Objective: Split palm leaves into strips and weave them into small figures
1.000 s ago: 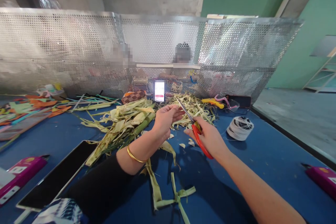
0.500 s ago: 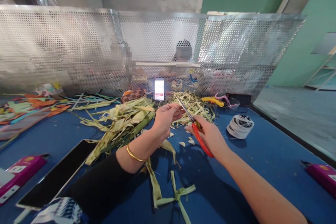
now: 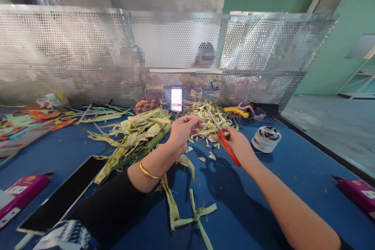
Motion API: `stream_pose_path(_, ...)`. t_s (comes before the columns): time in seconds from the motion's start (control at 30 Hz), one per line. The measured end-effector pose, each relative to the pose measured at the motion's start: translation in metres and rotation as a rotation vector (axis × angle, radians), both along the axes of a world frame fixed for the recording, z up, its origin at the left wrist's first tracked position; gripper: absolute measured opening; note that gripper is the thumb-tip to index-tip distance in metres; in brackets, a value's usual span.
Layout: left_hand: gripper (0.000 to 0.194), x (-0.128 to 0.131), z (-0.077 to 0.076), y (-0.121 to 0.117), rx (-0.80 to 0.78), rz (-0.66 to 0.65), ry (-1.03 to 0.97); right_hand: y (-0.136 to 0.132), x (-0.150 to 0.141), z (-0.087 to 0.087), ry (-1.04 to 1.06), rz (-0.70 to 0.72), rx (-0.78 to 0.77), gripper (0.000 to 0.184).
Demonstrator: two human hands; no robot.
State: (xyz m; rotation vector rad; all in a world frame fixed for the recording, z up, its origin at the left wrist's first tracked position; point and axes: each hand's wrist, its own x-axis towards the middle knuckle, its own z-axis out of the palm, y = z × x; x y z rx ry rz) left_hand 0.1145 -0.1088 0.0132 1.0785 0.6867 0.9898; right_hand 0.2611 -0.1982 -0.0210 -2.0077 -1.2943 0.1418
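Note:
My right hand [image 3: 236, 144] grips red-handled scissors [image 3: 229, 149], whose blades point up and away to the left. Just left of the blades, my left hand [image 3: 184, 129] is closed in a pinch; whatever sits between its fingertips is too small to make out. Beyond both hands lies a heap of shredded pale husk [image 3: 209, 115]. A bundle of dry corn husks [image 3: 143, 131] spreads to the left of my left hand. Below, a knotted husk cross [image 3: 197, 215] rests on the blue table [image 3: 249, 211], with small cut scraps [image 3: 212, 156] above it.
A ball of white string [image 3: 266, 139] stands at right. Along the back are a lit phone [image 3: 176, 99], a checkered pouch [image 3: 147, 106] and a yellow tool [image 3: 237, 111]. A black tablet [image 3: 61, 195] lies at left. A perforated metal screen [image 3: 175, 39] closes off the far side.
My right hand and the scissors have drawn back a little to the right, so the blades now stand apart from my left fingertips. My left hand keeps its pinch.

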Motion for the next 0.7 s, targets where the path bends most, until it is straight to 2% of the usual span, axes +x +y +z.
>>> stream_pose_path(0.17, 0.014, -0.006, 0.007, -0.006, 0.158, -0.034, 0.099, 0.009, 0.018, -0.015, -0.08, -0.044, -0.063, 0.032)
stream_pose_path(0.33, 0.012, -0.021, 0.009, -0.019, 0.225, -0.067, 0.187, 0.018, 0.009, -0.029, -0.131, 0.018, -0.035, 0.036)
stream_pose_path(0.5, 0.01, -0.048, -0.002, -0.039, 0.201, -0.076, 0.29, 0.035, -0.005, -0.032, -0.15, 0.073, -0.042, 0.046)
stream_pose_path(0.7, 0.009, -0.072, -0.016, -0.062, 0.181, -0.04, 0.338, 0.046, -0.014, -0.027, -0.22, 0.19, -0.05, 0.032)
